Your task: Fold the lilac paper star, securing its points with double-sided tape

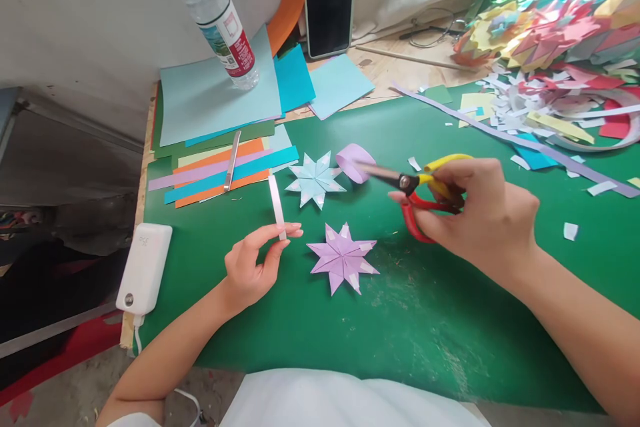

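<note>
We find the left hand (pixel 254 265) pinching the lower end of a narrow pale strip (pixel 277 207) between thumb and fingers, the strip standing up from the grip. We find the right hand (pixel 470 213) gripping scissors (pixel 425 193) by their yellow and red handles, blades directed left; how far the blades part we cannot tell. The blade end is at a curled lilac strip (pixel 356 163); contact we cannot confirm. Between the hands we record a purple paper star (pixel 343 258) and, farther from the person, a light blue paper star (pixel 315 179). Left of the blue star lie coloured paper strips (pixel 220 170), with a metal tool (pixel 233 161) across them. A white power bank (pixel 145 268) sits at the table's left edge. Beyond, a water bottle (pixel 220 20) stands on light blue sheets (pixel 210 97), and a phone (pixel 329 0) stands upright. Paper scraps (pixel 517 103) cover the far right.
</note>
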Demonstrator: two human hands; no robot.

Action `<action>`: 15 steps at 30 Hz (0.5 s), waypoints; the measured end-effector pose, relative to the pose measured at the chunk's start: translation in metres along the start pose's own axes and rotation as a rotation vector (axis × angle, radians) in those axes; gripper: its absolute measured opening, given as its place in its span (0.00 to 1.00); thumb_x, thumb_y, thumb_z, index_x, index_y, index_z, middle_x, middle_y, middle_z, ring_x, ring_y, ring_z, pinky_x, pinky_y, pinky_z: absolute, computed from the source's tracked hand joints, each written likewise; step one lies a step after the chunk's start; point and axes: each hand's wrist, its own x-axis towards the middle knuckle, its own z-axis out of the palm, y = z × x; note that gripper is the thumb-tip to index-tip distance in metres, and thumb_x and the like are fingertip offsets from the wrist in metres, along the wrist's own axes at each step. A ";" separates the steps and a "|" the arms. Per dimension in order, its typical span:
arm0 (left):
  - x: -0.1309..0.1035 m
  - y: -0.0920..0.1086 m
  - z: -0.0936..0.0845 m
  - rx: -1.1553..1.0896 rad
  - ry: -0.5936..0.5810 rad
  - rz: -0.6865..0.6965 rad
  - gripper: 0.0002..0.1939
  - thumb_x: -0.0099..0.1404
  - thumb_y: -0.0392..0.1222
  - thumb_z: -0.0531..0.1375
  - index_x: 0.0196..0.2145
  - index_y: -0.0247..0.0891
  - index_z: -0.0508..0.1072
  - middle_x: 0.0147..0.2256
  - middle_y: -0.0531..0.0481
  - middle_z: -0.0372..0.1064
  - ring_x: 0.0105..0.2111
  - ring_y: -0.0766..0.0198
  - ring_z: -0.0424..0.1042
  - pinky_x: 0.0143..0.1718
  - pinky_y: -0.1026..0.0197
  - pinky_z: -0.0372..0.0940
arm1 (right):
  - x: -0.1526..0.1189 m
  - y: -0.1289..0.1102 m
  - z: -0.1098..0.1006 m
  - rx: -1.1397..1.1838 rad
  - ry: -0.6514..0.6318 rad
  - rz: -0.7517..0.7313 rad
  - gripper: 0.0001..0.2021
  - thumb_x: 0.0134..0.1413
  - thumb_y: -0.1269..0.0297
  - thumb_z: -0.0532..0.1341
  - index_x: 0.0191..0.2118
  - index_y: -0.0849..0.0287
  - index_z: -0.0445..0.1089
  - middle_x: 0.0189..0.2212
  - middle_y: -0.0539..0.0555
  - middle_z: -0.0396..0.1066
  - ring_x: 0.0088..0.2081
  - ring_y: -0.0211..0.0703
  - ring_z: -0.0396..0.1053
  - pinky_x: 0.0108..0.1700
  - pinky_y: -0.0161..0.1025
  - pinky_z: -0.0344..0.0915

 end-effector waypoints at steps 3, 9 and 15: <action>0.001 0.003 0.000 -0.058 -0.018 0.054 0.23 0.63 0.21 0.57 0.52 0.38 0.63 0.45 0.45 0.77 0.42 0.63 0.79 0.41 0.63 0.77 | -0.001 -0.011 -0.003 0.096 0.066 -0.195 0.19 0.52 0.53 0.62 0.40 0.54 0.53 0.25 0.49 0.68 0.21 0.35 0.64 0.23 0.33 0.57; 0.003 0.009 0.001 -0.166 -0.066 0.139 0.24 0.63 0.20 0.56 0.53 0.40 0.63 0.49 0.44 0.75 0.43 0.61 0.79 0.41 0.59 0.78 | 0.000 -0.032 -0.010 0.250 0.021 -0.333 0.16 0.52 0.53 0.58 0.37 0.54 0.50 0.25 0.49 0.60 0.25 0.39 0.56 0.24 0.36 0.54; 0.006 0.016 0.005 -0.116 -0.036 0.099 0.25 0.65 0.24 0.57 0.58 0.35 0.60 0.43 0.42 0.78 0.37 0.64 0.80 0.40 0.66 0.76 | -0.006 -0.041 -0.005 0.161 0.010 -0.432 0.09 0.48 0.65 0.56 0.33 0.54 0.52 0.22 0.48 0.54 0.25 0.40 0.50 0.25 0.37 0.51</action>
